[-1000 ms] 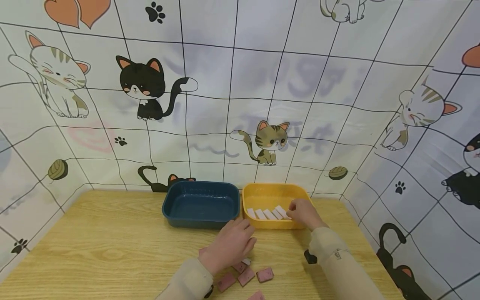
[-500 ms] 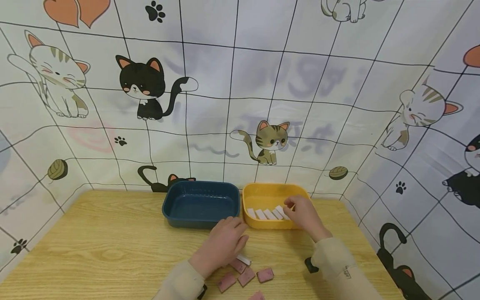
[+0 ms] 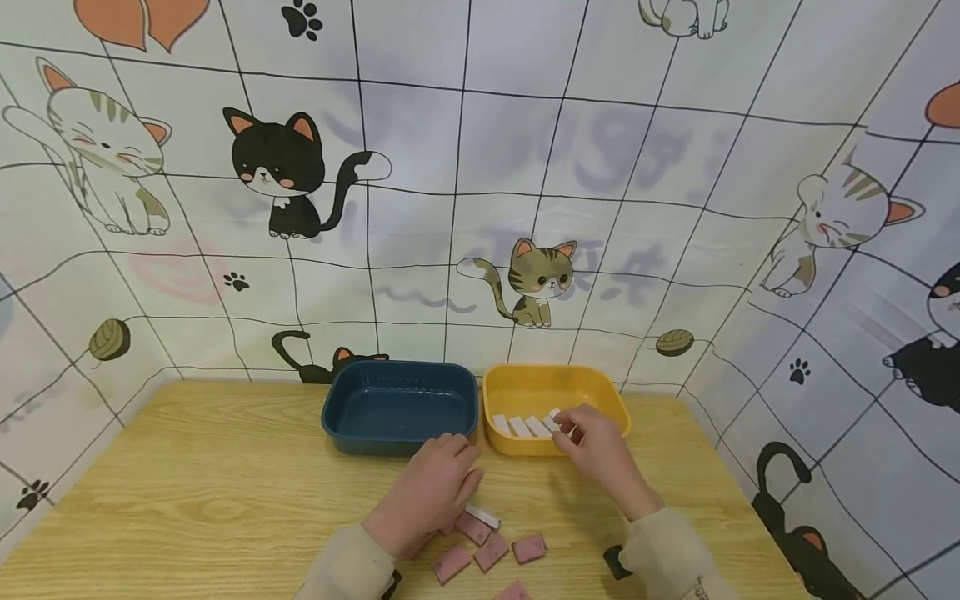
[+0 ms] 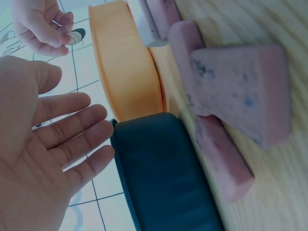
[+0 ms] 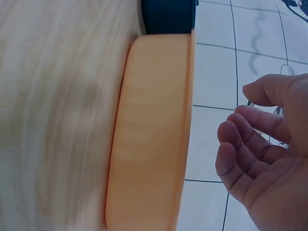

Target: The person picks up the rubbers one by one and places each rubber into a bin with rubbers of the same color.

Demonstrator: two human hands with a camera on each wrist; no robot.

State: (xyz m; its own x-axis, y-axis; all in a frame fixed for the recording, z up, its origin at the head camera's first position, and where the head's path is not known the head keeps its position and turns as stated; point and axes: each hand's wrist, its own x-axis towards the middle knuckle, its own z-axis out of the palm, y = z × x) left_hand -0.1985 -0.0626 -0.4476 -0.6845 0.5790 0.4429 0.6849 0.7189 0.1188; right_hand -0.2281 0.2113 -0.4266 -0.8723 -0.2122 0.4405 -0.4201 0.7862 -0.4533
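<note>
My left hand hovers palm down over the pink erasers, fingers extended and holding nothing in the left wrist view. A white eraser lies against the pink eraser just beyond that hand's thumb; the hand hides part of the pile. Over the front rim of the yellow bin is my right hand, its fingers loosely bent, with no object between thumb and fingertips in the right wrist view. Several white erasers lie in a slanted row inside the bin, partly covered by the right hand.
Left of the yellow bin and right beside it stands a dark blue bin with nothing inside. Both are at the back of the wooden table, close to the cat-patterned cloth wall. Another pink eraser lies at the front.
The right hand has drawn back a little to the left and toward the front of the yellow bin. The left hand has shifted slightly left, uncovering more of the white eraser on the table.
</note>
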